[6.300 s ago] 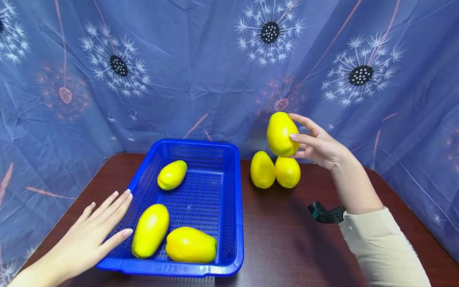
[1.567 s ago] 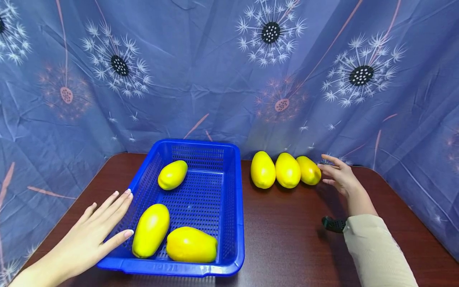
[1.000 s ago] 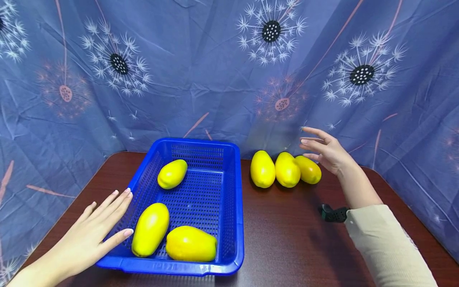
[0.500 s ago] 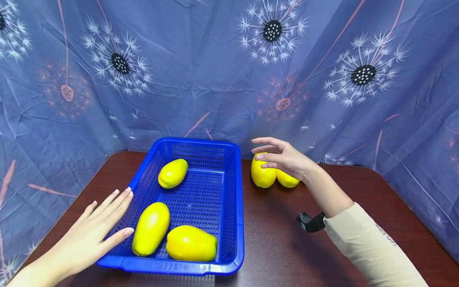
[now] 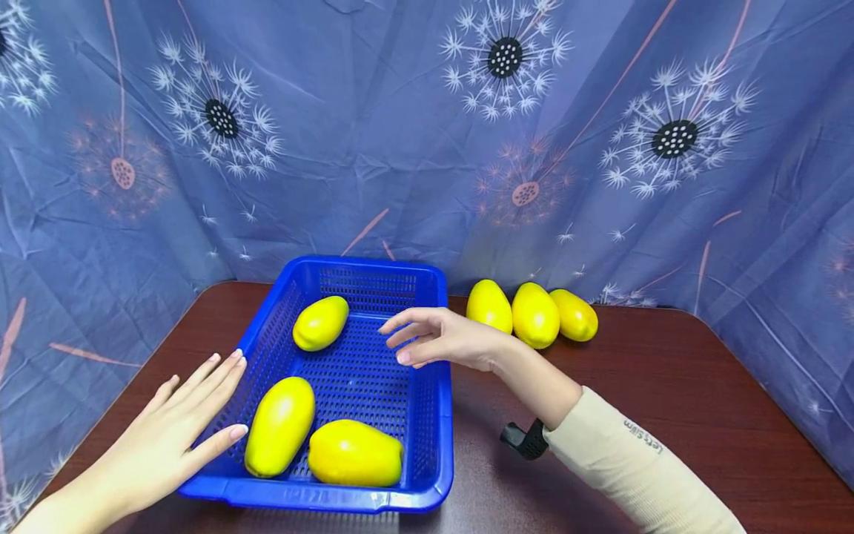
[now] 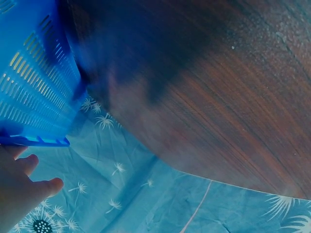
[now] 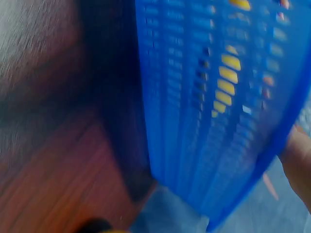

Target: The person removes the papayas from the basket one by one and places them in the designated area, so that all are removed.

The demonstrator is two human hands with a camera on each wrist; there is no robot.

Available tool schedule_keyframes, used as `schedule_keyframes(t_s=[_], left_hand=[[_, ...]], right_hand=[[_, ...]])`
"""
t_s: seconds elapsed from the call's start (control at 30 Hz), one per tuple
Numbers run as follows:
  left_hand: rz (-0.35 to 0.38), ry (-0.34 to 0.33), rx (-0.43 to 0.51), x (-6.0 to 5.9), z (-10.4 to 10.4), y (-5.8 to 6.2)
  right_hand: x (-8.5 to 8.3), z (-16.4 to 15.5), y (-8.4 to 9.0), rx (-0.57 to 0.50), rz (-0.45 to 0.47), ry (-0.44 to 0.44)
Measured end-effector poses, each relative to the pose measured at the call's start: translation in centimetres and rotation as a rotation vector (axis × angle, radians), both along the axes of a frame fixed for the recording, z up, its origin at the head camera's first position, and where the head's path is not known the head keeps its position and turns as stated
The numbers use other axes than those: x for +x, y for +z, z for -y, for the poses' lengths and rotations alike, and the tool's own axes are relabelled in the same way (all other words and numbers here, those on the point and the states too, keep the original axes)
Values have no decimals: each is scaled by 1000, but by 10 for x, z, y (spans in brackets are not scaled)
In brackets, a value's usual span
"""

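A blue plastic basket [image 5: 445, 445] holds three smooth yellow oblong fruits, mango-like: one at the back [image 5: 321, 324], one at the front left [image 5: 281, 428] and one lying sideways at the front [image 5: 356, 453]. My left hand [image 5: 180, 426] lies with straight fingers at the basket's left rim. Over the right rim hangs my right hand [image 5: 454, 341], empty, its fingers loosely bent and pointing into the basket. In the right wrist view the basket's slotted wall [image 7: 194, 107] fills the middle, with my right hand [image 7: 297, 160] at the edge.
Three more such fruits stand in a row on the dark wooden table [image 5: 640, 371] right of the basket: a left one [image 5: 489, 300], a middle one [image 5: 536, 315] and a right one [image 5: 575, 315]. A blue dandelion-print curtain [image 5: 373, 148] hangs behind. A black wrist camera [image 5: 523, 439] sits below my right sleeve.
The yellow fruit my right hand held earlier now stands at the row's right end, released. That hand has swept left over the row to the basket. My left hand stays put.
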State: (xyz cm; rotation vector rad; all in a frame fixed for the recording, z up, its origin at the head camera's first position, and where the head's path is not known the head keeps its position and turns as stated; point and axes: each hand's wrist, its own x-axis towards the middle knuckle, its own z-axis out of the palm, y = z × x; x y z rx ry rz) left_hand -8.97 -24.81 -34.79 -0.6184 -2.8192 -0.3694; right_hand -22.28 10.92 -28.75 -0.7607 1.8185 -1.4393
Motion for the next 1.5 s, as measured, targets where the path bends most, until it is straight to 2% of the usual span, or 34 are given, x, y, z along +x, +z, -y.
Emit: schedule_keyframes(t_s=[0.2,0.4,0.67,0.87,1.03,1.5], left_hand=[[-16,-4,6,0,1,-1],[11,5,5,0,1,-2],[7,1,4,0,0,-1],[17,4,-8,-1,0,1],[0,-2,0,-1,1,0],[8,-4,5,1,0,-1]], right_hand=[[8,23,-8,58,36,119],[15,40,-17,115,110,181],[24,57,-31,190,148,306],[29,65,-35,282,118,327],[30,68,-34,314,70,385],[32,67,-34,328,71,407]])
